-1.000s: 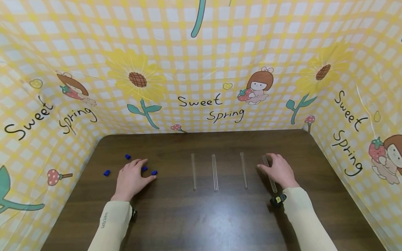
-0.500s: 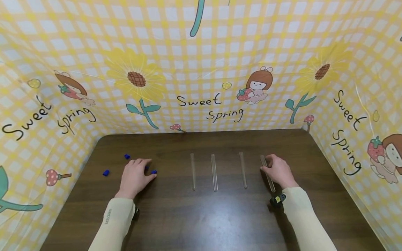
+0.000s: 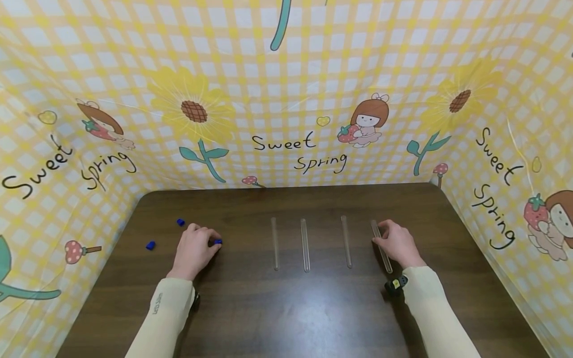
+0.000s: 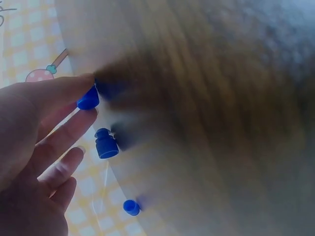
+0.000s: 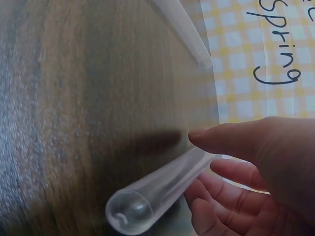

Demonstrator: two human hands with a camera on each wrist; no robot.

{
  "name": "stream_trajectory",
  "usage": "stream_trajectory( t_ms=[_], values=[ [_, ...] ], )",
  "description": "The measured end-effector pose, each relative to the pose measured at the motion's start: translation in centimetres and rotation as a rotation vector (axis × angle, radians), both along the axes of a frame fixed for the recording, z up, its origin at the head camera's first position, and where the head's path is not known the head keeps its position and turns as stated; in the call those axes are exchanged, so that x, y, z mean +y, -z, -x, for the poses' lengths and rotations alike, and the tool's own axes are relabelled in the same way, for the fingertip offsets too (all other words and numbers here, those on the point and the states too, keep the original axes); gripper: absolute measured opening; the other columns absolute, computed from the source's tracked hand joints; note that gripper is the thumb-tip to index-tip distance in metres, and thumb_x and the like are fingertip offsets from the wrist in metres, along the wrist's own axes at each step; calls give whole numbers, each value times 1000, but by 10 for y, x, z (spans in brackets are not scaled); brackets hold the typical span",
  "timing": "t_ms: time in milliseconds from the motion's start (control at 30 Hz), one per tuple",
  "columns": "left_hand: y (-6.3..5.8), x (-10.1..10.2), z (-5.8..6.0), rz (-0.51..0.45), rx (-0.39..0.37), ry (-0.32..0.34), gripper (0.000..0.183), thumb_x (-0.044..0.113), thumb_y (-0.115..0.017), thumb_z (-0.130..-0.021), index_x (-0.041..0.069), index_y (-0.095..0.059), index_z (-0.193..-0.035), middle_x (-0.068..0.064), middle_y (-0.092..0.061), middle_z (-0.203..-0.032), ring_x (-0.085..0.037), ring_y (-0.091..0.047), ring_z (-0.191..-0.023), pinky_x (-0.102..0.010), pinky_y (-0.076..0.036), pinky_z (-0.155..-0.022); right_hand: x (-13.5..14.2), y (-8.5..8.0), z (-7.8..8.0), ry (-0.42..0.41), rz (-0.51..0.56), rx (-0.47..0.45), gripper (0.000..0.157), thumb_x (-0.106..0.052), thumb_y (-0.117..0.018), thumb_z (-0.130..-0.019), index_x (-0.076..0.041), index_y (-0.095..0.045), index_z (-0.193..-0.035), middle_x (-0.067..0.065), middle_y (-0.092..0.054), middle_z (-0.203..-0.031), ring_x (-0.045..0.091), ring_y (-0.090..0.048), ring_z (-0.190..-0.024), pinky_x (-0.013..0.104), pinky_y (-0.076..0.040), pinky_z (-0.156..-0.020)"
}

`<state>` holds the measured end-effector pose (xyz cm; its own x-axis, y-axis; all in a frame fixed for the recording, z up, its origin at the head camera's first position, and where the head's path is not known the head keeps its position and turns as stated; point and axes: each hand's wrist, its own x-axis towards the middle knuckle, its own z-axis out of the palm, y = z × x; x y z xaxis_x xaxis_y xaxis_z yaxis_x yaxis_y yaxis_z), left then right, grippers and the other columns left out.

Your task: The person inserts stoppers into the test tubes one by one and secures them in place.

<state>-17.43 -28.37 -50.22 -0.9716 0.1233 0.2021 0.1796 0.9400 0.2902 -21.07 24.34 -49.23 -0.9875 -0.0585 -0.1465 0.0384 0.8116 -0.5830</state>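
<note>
My left hand [image 3: 193, 251] pinches a small blue tube stopper [image 4: 88, 100] between thumb and forefinger, low over the wooden table. In the left wrist view a second blue stopper [image 4: 107, 147] with a narrower neck lies near the fingers, and a third stopper [image 4: 131, 207] sits farther off. The right hand [image 3: 398, 243] holds a clear test tube [image 5: 152, 191] near its far end, thumb on one side and fingers on the other. The tube lies slantwise, its near end toward the wrist; whether it touches the table there I cannot tell.
Three more clear tubes lie apart across the middle: a left tube [image 3: 275, 243], a middle tube [image 3: 305, 246] and a right tube [image 3: 346, 242]. Loose blue stoppers include a back one [image 3: 180, 222] and a left one [image 3: 150, 245]. A checked cloth [image 3: 286, 104] walls the table.
My left hand has moved slightly right, and its thumb and forefinger have closed on the stopper. The right thumb and fingers have closed on the tube, which has shifted slightly left.
</note>
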Motion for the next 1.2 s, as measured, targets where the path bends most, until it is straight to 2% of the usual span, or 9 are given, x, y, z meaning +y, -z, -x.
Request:
stream_trajectory(
  t_ms=[200,333,567,767,1033,1200],
  values=[
    [-2,4,4,1,-26,4,23,10,-85,-84,2,-77,-104,-12,-73,-91,-41,-53,-102,-57,-43,-92,-2,0,-1,13,-2,2,48,-13,-72,-94,9,-53,-132,17,-65,-91,25,-61,-72,39,-52,-60],
    [-1,5,6,-11,-27,10,20,8,-83,-85,0,-77,-102,-14,-73,-93,-44,-53,-105,-58,-42,-94,-3,0,-2,22,-8,-1,47,-12,-73,-94,10,-54,-130,17,-65,-91,26,-61,-72,39,-52,-60],
    [2,6,8,-23,30,33,9,7,-82,-86,3,-78,-94,-15,-72,-95,-44,-54,-106,-58,-42,-95,-3,0,0,26,-4,-4,44,-12,-72,-94,10,-58,-129,15,-66,-88,24,-61,-69,35,-52,-56],
    [0,8,10,-45,69,31,10,5,-80,-88,1,-77,-97,-15,-70,-96,-41,-60,-99,-55,-48,-88,-3,-3,3,16,10,34,43,-12,-70,-94,12,-60,-128,13,-68,-85,21,-60,-65,33,-51,-54],
    [-5,14,13,-75,37,4,19,6,-77,-91,-4,-71,-106,-21,-68,-103,-42,-59,-102,-57,-46,-93,-5,-6,1,37,31,54,45,-14,-66,-96,10,-56,-133,16,-66,-91,23,-60,-67,35,-51,-56],
    [-8,19,13,-68,36,7,18,7,-76,-92,-4,-71,-105,-21,-67,-104,-43,-58,-103,-59,-43,-96,-9,-7,1,43,46,96,44,-15,-64,-98,9,-54,-134,17,-66,-92,25,-62,-68,38,-54,-58]
  ],
)
